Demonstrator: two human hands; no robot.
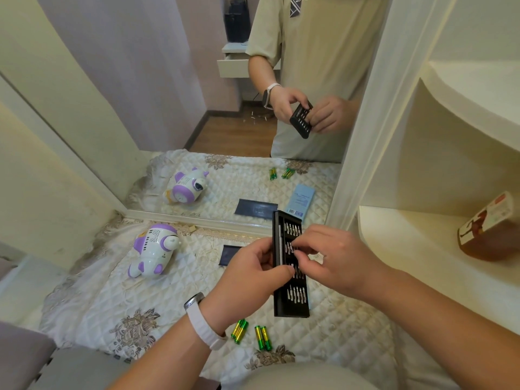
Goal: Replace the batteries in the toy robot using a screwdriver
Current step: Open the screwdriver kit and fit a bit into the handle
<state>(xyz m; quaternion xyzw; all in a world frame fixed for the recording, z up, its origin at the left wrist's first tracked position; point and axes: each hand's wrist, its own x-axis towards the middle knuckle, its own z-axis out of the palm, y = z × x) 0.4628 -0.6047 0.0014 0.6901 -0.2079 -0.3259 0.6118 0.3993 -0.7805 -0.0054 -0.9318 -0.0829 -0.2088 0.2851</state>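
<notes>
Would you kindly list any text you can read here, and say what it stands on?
None reads clearly.
Bottle label: print blurred.
Blue card in the mirror: print and code too small.
Shirt emblem in the mirror: cut off, unreadable.
Batteries: markings too small.

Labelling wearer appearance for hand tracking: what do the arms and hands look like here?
The left hand and right hand are bare, no gloves. Forearms are uncovered. The left wrist carries a watch with a white strap. The mirror shows a beige short-sleeved shirt.
</notes>
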